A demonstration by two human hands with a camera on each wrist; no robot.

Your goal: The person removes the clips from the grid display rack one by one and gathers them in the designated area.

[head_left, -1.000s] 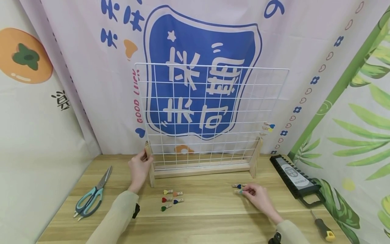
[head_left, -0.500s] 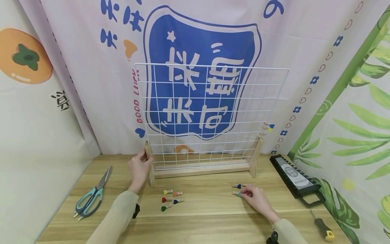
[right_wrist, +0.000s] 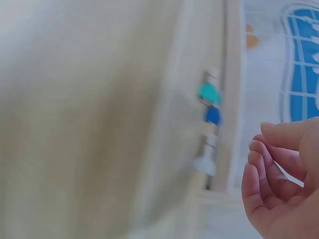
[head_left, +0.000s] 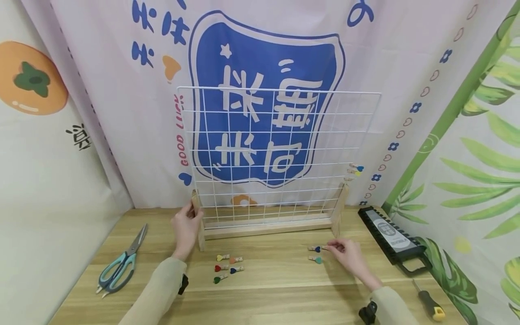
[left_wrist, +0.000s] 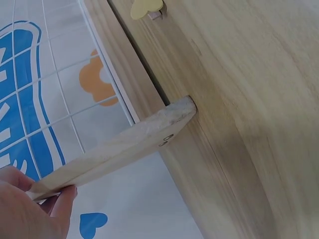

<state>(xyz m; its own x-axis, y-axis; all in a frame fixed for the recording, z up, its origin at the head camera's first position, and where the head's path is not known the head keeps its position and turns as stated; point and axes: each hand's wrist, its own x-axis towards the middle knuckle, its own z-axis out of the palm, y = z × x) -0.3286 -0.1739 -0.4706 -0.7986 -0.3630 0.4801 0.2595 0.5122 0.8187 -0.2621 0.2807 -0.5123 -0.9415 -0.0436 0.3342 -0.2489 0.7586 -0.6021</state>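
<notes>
My left hand grips the left wooden foot of the wire grid stand; in the left wrist view the fingers curl around the end of that foot. The stand sits upright near the desk's rear edge. My right hand rests on the desk in front of the stand's right foot, fingers loosely curled; its fingertips meet the end of the blue-heart clothespin, but I cannot tell whether they pinch it. The teal-heart clothespin lies just beside it, nearer the front edge. Five more clothespins lie grouped near the left foot. Scissors lie toward the left edge, a screwdriver at the front-right corner.
</notes>
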